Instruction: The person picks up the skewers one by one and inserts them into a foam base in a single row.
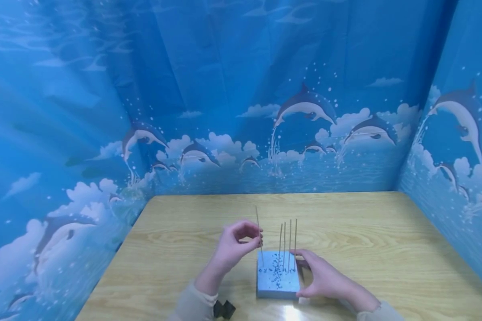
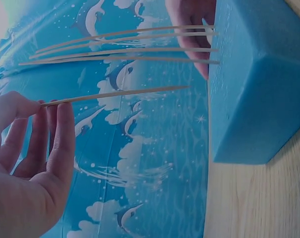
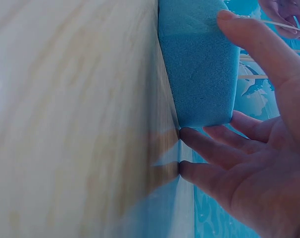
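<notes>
A thin wooden skewer point(image 2: 115, 94) is pinched between the thumb and fingertips of my left hand point(image 1: 234, 245). Its pointed end faces the top of a blue foam block point(image 1: 278, 294), and a gap shows between tip and foam in the left wrist view. Several other skewers point(image 1: 290, 245) stand upright in the right part of the block, whose top is dotted with small holes. My right hand point(image 1: 321, 276) holds the block at its right side, thumb at the near corner and fingers at the far one, as the right wrist view point(image 3: 259, 163) shows.
The block rests on a wood-grain table point(image 1: 385, 249). A small black object point(image 1: 225, 309) lies by my left sleeve at the near edge. Blue curtains point(image 1: 225, 89) printed with dolphins and clouds enclose the table at the back and both sides.
</notes>
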Tool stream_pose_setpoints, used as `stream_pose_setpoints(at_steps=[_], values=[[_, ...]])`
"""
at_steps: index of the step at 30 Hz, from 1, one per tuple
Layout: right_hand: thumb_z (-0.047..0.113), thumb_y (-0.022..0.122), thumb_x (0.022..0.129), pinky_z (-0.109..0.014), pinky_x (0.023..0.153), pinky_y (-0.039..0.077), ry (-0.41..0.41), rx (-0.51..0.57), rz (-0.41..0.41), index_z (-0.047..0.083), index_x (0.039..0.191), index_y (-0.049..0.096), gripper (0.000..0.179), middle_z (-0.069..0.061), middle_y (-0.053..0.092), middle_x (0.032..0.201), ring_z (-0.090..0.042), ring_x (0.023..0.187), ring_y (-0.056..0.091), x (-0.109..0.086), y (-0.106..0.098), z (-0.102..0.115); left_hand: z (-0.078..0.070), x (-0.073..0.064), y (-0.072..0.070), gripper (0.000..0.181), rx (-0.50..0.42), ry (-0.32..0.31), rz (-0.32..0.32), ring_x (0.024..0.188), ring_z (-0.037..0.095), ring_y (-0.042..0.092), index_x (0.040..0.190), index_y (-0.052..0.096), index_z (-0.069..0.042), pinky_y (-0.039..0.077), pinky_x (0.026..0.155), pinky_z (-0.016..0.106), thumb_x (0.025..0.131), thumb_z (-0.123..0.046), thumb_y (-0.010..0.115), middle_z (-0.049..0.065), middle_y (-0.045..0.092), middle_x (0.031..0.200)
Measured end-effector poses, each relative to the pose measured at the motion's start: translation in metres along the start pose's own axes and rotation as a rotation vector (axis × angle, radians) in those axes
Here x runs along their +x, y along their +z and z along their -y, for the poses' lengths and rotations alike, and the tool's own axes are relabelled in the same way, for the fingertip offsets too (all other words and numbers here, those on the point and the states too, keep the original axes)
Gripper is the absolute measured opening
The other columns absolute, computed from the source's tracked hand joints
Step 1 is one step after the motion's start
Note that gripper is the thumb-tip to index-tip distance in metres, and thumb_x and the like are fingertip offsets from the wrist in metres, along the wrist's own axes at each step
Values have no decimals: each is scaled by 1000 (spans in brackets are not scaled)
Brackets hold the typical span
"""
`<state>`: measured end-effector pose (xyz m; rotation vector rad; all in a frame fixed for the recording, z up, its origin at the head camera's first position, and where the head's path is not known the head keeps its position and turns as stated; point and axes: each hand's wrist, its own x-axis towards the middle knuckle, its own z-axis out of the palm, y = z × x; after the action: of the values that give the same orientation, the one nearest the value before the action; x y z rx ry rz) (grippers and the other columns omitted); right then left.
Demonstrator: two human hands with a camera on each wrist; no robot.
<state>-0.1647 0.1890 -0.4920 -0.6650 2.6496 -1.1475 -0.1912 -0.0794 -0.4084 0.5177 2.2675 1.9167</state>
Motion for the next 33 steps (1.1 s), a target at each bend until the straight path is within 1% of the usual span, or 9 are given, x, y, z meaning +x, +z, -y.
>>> stream_pose_setpoints(at_steps=[6, 10, 14, 16, 20, 24, 27, 33], values=[[36, 90, 60, -60, 112, 36, -10, -6, -8, 2, 145, 39, 105, -18, 48, 148, -33, 127, 57, 0, 0, -2, 2, 2, 9, 19, 19, 23, 0, 90, 17, 69, 104, 69, -6, 62, 81, 27, 86, -5, 71, 15, 72, 102], [38, 90, 60, -61, 111, 36, -22, -2, -11, 2, 145, 39, 105, -18, 48, 148, -33, 126, 57, 1, -1, -1, 4, 3, 15, 17, 17, 51, 2, 89, 14, 69, 102, 70, -4, 62, 80, 27, 85, -3, 71, 17, 72, 104], [36, 90, 60, -61, 112, 35, -15, 8, -13, 2, 144, 40, 104, -18, 47, 148, -33, 127, 57, 1, -1, -1, 6, 4, 18, 16, 29, 62, 2, 89, 11, 69, 102, 70, -4, 62, 79, 26, 85, -3, 71, 19, 72, 104], [35, 90, 60, -61, 112, 35, -13, 12, -13, 2, 144, 40, 103, -18, 47, 149, -33, 128, 56, 0, 0, 0, 7, 4, 19, 16, 37, 59, 3, 89, 11, 69, 102, 71, -5, 62, 79, 25, 86, -4, 71, 20, 72, 104], [36, 90, 60, -62, 111, 36, -32, 10, -21, 2, 144, 41, 102, -18, 48, 148, -34, 127, 56, -2, 2, 0, 9, 3, 22, 16, 59, 47, 13, 89, 11, 70, 102, 71, -7, 61, 80, 24, 86, -6, 72, 17, 73, 103], [37, 89, 60, -61, 109, 37, -54, 3, -33, 1, 143, 41, 102, -18, 48, 147, -33, 126, 58, -3, 3, 0, 10, 3, 26, 17, 61, 48, 19, 90, 11, 70, 103, 72, -8, 61, 80, 23, 86, -6, 73, 15, 73, 103], [37, 89, 60, -61, 110, 37, -51, 10, -32, 1, 144, 40, 103, -18, 48, 148, -33, 126, 57, -4, 3, 0, 11, 3, 28, 17, 75, 50, 5, 91, 11, 70, 103, 72, -9, 61, 80, 23, 86, -7, 73, 13, 73, 102], [37, 89, 61, -61, 110, 37, -51, 12, -21, 1, 145, 39, 104, -18, 46, 149, -34, 127, 57, -3, 0, 1, 10, 3, 31, 17, 103, 32, -15, 91, 12, 69, 104, 72, -12, 60, 82, 22, 87, -10, 73, 6, 74, 100]])
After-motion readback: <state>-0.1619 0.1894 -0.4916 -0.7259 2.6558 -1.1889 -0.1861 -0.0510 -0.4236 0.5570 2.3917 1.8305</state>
